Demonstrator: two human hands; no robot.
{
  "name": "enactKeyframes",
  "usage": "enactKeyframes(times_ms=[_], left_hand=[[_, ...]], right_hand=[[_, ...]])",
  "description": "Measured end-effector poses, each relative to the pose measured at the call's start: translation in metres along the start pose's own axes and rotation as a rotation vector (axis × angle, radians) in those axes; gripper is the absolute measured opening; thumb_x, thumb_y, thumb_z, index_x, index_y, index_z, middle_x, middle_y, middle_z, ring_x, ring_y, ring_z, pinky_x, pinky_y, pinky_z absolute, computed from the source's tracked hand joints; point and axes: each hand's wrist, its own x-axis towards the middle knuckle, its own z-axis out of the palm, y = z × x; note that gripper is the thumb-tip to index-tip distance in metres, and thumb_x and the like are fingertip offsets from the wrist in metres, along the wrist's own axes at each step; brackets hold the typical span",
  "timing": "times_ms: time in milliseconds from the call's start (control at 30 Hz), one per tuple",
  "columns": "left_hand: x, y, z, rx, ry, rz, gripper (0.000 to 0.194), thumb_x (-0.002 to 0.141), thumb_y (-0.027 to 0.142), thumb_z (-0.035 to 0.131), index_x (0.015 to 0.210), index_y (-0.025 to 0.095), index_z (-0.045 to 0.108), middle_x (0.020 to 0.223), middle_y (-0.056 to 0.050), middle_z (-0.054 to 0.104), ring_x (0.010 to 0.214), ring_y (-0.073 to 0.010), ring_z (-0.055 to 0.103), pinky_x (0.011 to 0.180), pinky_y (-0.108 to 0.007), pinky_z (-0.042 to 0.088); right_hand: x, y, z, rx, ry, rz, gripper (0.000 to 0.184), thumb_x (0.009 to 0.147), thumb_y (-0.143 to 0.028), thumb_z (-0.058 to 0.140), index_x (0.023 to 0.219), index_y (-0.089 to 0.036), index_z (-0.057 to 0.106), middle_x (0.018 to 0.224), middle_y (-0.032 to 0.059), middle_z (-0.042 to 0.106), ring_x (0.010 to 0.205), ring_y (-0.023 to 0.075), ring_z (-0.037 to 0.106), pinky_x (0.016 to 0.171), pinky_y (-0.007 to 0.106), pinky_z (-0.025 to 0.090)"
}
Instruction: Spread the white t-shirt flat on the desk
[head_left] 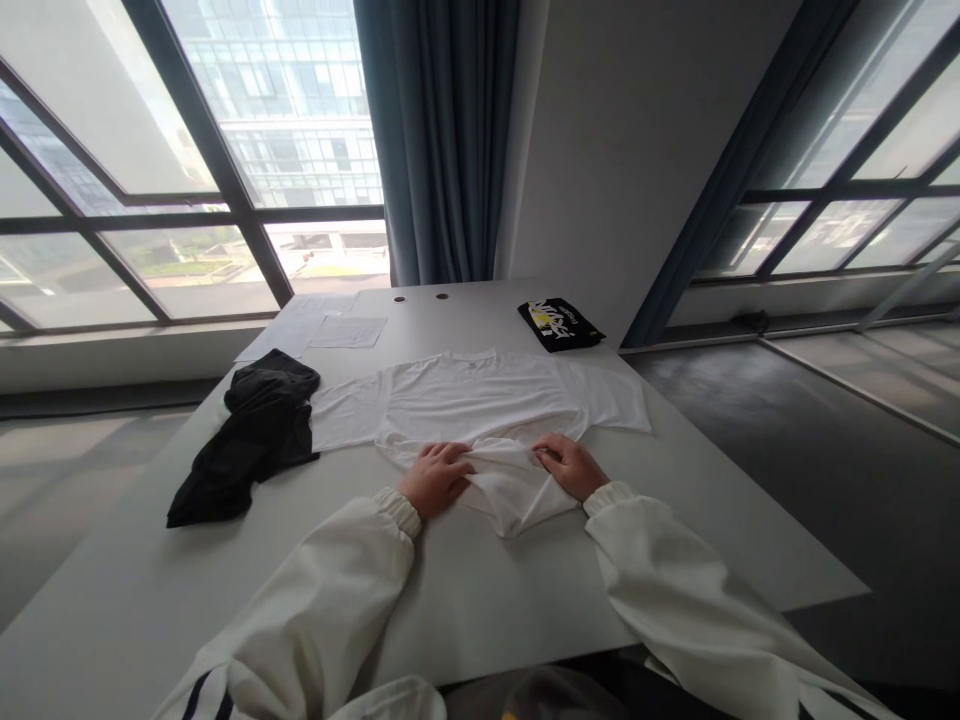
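A white T-shirt (pixel 480 395) lies spread on the table, collar at the far side and sleeves out to both sides. Its lower part is bunched and folded, with a loose flap hanging toward me. At the left of this bunched part, my left hand (pixel 436 478) has its fingers closed on the fabric, though the fingertips are partly hidden. On the other side, my right hand (pixel 571 465) pinches the cloth between thumb and fingers.
The white table (pixel 510 600) carries a crumpled black garment (pixel 251 440) at left, a folded black garment with white and yellow print (pixel 559 324) at back right, and paper sheets (pixel 349 331) at back left. Behind it hang blue curtains (pixel 442 140) beside windows.
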Motion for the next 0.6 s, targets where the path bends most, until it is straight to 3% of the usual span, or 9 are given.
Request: enactKeyframes(times_ms=[167, 333, 433, 500, 600], left_hand=[[-0.009, -0.003, -0.010, -0.312, 0.059, 0.017, 0.026, 0.099, 0.027, 0.051, 0.116, 0.023, 0.071, 0.144, -0.011, 0.066, 0.134, -0.0273, 0.059, 0.117, -0.049, 0.041], [-0.030, -0.003, -0.014, -0.946, 0.116, -0.249, 0.036, 0.104, 0.049, 0.048, 0.107, 0.020, 0.068, 0.101, -0.009, 0.079, 0.099, -0.0250, 0.074, 0.100, -0.042, 0.053], [-0.039, -0.002, -0.019, -1.177, 0.078, -0.247, 0.044, 0.101, 0.059, 0.052, 0.103, 0.018, 0.067, 0.093, -0.010, 0.079, 0.095, -0.0273, 0.074, 0.096, -0.043, 0.054], [-0.039, -0.004, -0.021, -1.138, 0.060, -0.215, 0.052, 0.102, 0.064, 0.047, 0.099, 0.017, 0.069, 0.093, -0.012, 0.078, 0.093, -0.0278, 0.072, 0.093, -0.044, 0.054], [-0.031, -0.009, -0.018, -0.801, 0.155, -0.241, 0.056, 0.105, 0.062, 0.039, 0.098, 0.017, 0.072, 0.099, -0.011, 0.076, 0.099, -0.0269, 0.069, 0.098, -0.043, 0.052]], right_hand=[[-0.001, 0.001, -0.002, 0.013, 0.014, 0.122, 0.023, 0.092, -0.035, 0.052, 0.096, -0.024, 0.072, 0.081, 0.0034, 0.073, 0.077, 0.0235, 0.067, 0.076, 0.036, 0.052], [-0.001, 0.001, -0.006, 0.014, 0.043, 0.158, 0.023, 0.094, -0.043, 0.050, 0.092, -0.026, 0.066, 0.071, -0.0007, 0.064, 0.066, 0.0212, 0.058, 0.067, 0.033, 0.047], [0.000, 0.000, -0.009, 0.020, 0.038, 0.165, 0.028, 0.094, -0.048, 0.049, 0.083, -0.026, 0.063, 0.071, -0.0001, 0.064, 0.068, 0.0218, 0.058, 0.068, 0.033, 0.046], [-0.001, -0.001, -0.009, 0.008, 0.028, 0.164, 0.035, 0.095, -0.052, 0.047, 0.076, -0.026, 0.059, 0.068, 0.0002, 0.061, 0.068, 0.0218, 0.057, 0.067, 0.033, 0.044], [-0.001, -0.002, -0.010, -0.033, 0.007, 0.162, 0.043, 0.096, -0.056, 0.045, 0.067, -0.025, 0.052, 0.060, -0.0007, 0.053, 0.062, 0.0201, 0.051, 0.063, 0.032, 0.038]])
